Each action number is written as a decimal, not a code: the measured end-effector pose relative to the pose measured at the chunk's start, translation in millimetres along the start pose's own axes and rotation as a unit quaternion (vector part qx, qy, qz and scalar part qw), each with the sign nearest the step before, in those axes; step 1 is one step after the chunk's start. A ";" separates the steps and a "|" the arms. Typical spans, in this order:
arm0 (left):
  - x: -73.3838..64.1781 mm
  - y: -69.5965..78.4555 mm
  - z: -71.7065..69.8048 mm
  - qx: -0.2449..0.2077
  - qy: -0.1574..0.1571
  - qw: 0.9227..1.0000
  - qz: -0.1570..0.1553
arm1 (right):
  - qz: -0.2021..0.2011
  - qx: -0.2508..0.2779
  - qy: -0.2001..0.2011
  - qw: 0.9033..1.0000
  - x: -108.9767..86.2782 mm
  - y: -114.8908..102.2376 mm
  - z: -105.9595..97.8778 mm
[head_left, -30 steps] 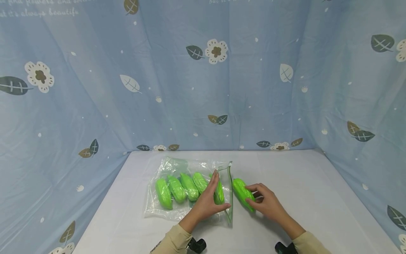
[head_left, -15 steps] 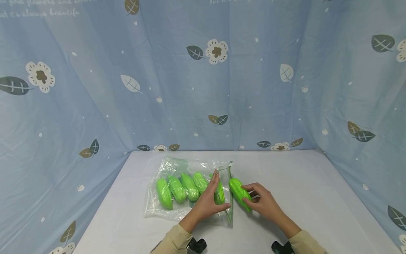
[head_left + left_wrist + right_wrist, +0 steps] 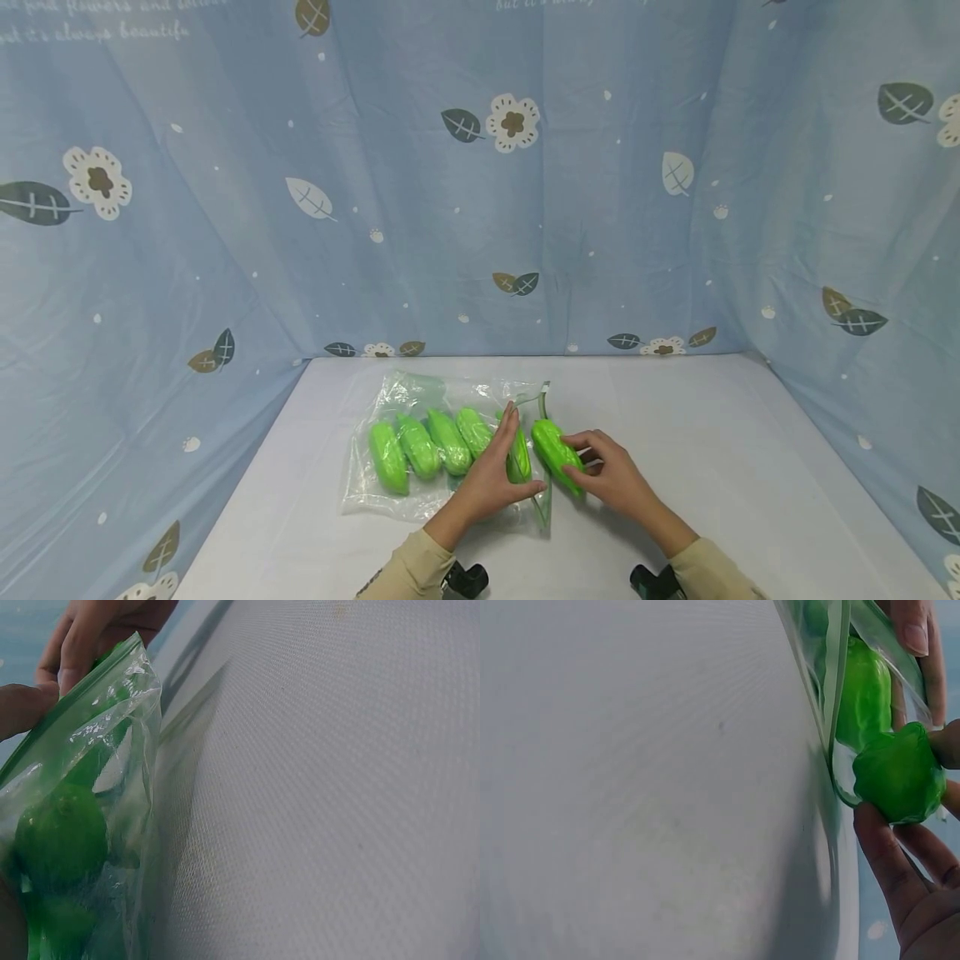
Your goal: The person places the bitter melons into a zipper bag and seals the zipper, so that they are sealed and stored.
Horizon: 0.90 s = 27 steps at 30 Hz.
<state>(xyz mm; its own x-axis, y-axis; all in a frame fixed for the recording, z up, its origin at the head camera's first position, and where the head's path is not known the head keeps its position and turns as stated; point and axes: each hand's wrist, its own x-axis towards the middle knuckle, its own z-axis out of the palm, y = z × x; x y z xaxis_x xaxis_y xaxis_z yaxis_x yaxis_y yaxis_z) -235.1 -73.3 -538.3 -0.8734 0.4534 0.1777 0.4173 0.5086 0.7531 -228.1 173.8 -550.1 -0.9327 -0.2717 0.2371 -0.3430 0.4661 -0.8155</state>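
Observation:
A clear zip bag (image 3: 375, 502) lies on the white table with several bright green, bumpy, cucumber-shaped vegetables (image 3: 388, 458) side by side inside. Its green-edged mouth faces right. My left hand (image 3: 491, 477) is at the mouth, fingers straight and thumb spread, keeping the lips apart. My right hand (image 3: 611, 473) grips one more such vegetable (image 3: 553, 448) between thumb and fingers, its far end at the mouth. The right wrist view shows the ridged near end of this held vegetable (image 3: 897, 776), in front of another vegetable (image 3: 866, 694) inside the bag.
The white tablecloth (image 3: 690, 433) spreads around the bag. A blue curtain (image 3: 420, 208) with leaves and flowers hangs behind and at both sides of the table. Black wrist cameras (image 3: 467, 580) sit under both forearms.
My right hand has slid left with the vegetable, bringing it from beside the bag to its mouth, over the edge. The left hand and the bag have stayed put.

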 end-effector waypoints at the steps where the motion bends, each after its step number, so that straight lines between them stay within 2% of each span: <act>1: 0.2 -0.2 0.0 0.001 0.000 1.000 0.000 | 0.000 -0.002 0.000 1.000 0.6 0.1 0.7; 10: -0.1 1.0 -0.5 -0.003 -0.004 1.000 -0.002 | 0.020 -0.011 0.003 1.000 5.1 -1.7 7.0; 21: -0.2 -0.8 0.8 -0.003 0.001 1.000 0.005 | 0.005 -0.011 0.007 1.000 6.9 -4.5 12.2; 27: -1.6 1.5 -0.4 -0.003 0.000 1.000 0.000 | 0.013 -0.006 0.005 1.000 6.1 -3.6 12.3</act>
<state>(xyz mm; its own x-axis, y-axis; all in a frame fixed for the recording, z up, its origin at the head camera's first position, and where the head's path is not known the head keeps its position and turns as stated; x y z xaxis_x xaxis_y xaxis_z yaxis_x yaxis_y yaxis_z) -233.2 -73.6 -537.2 -0.8733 0.4533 0.1783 0.4161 0.5040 0.7569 -231.2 160.2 -552.2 -0.9422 -0.2505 0.2224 -0.3208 0.4833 -0.8146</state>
